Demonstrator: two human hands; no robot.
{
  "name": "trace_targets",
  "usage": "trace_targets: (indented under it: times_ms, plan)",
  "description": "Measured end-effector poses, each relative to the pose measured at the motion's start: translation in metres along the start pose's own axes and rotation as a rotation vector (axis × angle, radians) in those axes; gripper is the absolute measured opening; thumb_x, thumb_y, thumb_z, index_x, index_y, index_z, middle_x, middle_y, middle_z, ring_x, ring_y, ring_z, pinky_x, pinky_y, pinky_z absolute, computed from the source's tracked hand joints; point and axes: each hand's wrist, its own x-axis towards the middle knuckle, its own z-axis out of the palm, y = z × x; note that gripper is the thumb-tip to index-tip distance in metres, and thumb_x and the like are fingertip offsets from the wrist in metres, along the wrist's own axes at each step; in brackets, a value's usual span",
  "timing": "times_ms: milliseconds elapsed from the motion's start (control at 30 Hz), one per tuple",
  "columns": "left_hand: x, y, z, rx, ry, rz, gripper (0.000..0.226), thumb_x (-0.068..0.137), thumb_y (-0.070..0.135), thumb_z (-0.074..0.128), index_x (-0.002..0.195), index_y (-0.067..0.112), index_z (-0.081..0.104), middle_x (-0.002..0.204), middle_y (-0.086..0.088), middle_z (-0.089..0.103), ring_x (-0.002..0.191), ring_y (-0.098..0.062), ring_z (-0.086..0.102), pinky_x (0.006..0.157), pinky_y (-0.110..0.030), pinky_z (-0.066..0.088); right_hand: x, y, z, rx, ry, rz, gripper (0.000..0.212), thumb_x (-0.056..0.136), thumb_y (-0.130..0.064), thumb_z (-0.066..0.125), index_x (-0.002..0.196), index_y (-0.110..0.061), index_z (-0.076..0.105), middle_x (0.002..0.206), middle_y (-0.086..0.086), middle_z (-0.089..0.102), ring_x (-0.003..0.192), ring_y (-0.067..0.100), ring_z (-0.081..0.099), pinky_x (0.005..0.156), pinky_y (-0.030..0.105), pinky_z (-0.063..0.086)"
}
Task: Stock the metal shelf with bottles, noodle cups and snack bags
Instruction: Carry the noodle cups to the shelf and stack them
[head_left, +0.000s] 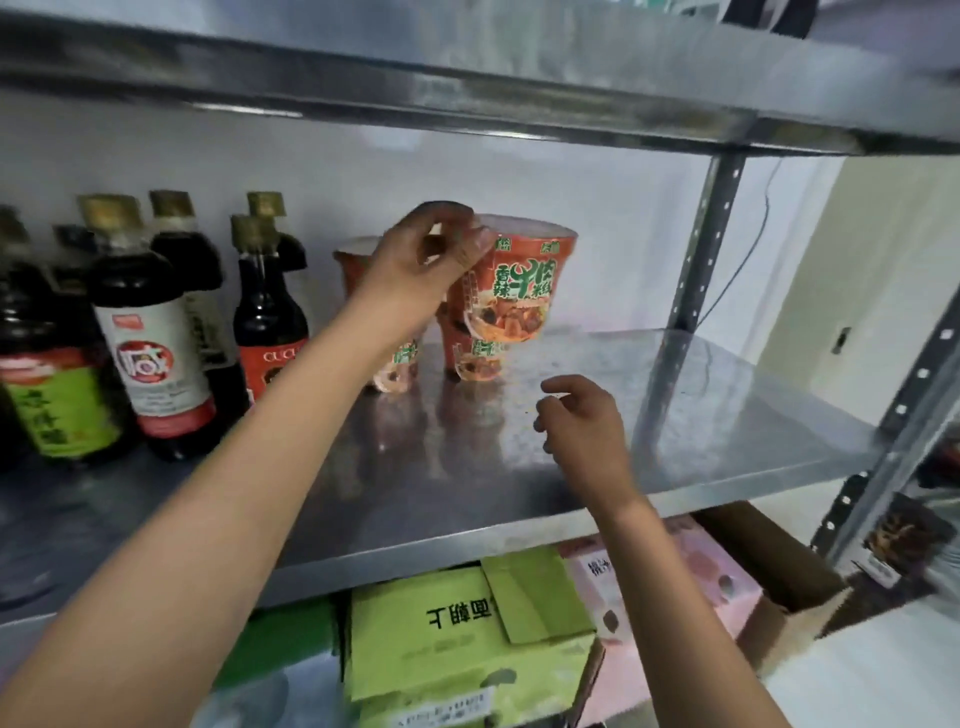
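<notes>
While left hand (415, 260) grips noodle cup (511, 280); right hand (582, 426) hovers, loosely curled

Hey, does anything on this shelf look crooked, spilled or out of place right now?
No spills or damage. The only oddity: the noodle cup gripped at its rim by the left hand is tilted, perched on another cup rather than sitting flat.

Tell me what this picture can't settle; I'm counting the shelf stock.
- Left noodle cup, head view: mostly hidden behind the left hand.
- Lower cup: its top is hidden by the upper cup, so contact is unclear.
- Bottles: leftmost cut off by the frame edge; labels blurred.
- Boxes below: contents unseen.
</notes>
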Motion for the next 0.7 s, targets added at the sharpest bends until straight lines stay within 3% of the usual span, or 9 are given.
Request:
trace_targets:
  times_ms: [133, 200, 300, 500, 633, 700]
  plan:
    - [0.053, -0.003, 0.01, 0.038, 0.109, -0.089, 0.039, 0.094, 0.044, 0.06, 0.126, 0.022, 0.055, 0.118, -0.002, 0.066, 0.101, -0.016, 0.067, 0.071, -0.035, 0.061, 0.044, 0.006, 0.002, -0.241, -0.222, 0.015, 0.028, 0.071, -0.036, 0.051, 0.091, -0.021, 0.064, 0.087, 0.01, 0.072, 0.076, 0.029, 0.066, 0.07, 0.039, 0.053]
    - [0.075, -0.009, 0.013, 0.026, 0.119, -0.125, 0.042, 0.095, 0.045, 0.057, 0.13, 0.021, 0.051, 0.121, -0.003, 0.063, 0.103, -0.017, 0.066, 0.063, -0.031, 0.06, 0.054, 0.013, 0.002, -0.359, -0.325, -0.009, 0.025, 0.07, -0.035, 0.05, 0.082, -0.018, 0.064, 0.082, 0.012, 0.072, 0.079, 0.034, 0.068, 0.074, 0.044, 0.058]
    - [0.106, -0.019, 0.022, 0.042, 0.117, -0.132, 0.044, 0.098, 0.043, 0.053, 0.134, 0.019, 0.046, 0.125, -0.003, 0.06, 0.102, -0.012, 0.065, 0.059, -0.024, 0.057, 0.065, 0.025, -0.001, -0.397, -0.333, -0.066, 0.022, 0.076, -0.03, 0.051, 0.077, -0.014, 0.066, 0.076, 0.009, 0.071, 0.077, 0.03, 0.068, 0.073, 0.041, 0.057]
    - [0.146, -0.037, 0.032, 0.135, 0.098, -0.17, 0.049, 0.097, 0.048, 0.052, 0.138, 0.024, 0.043, 0.135, -0.003, 0.055, 0.109, -0.015, 0.061, 0.079, -0.032, 0.056, 0.067, 0.037, 0.001, -0.48, -0.303, -0.176, 0.02, 0.087, -0.028, 0.053, 0.088, -0.014, 0.068, 0.09, 0.005, 0.071, 0.087, 0.026, 0.064, 0.072, 0.034, 0.052]
    - [0.152, -0.047, 0.036, 0.114, 0.074, -0.234, 0.056, 0.095, 0.048, 0.054, 0.144, 0.027, 0.037, 0.144, -0.005, 0.048, 0.119, -0.021, 0.056, 0.097, -0.046, 0.051, 0.067, 0.037, 0.002, -0.494, -0.323, -0.19, 0.022, 0.087, -0.03, 0.051, 0.09, -0.016, 0.068, 0.092, 0.005, 0.07, 0.088, 0.028, 0.064, 0.075, 0.036, 0.053]
    - [0.152, -0.051, 0.037, 0.097, 0.096, -0.234, 0.062, 0.097, 0.049, 0.051, 0.15, 0.029, 0.028, 0.153, -0.005, 0.039, 0.121, -0.019, 0.052, 0.1, -0.043, 0.05, 0.066, 0.036, 0.001, -0.487, -0.329, -0.182, 0.022, 0.088, -0.03, 0.051, 0.089, -0.016, 0.067, 0.091, 0.005, 0.07, 0.088, 0.028, 0.063, 0.075, 0.036, 0.053]
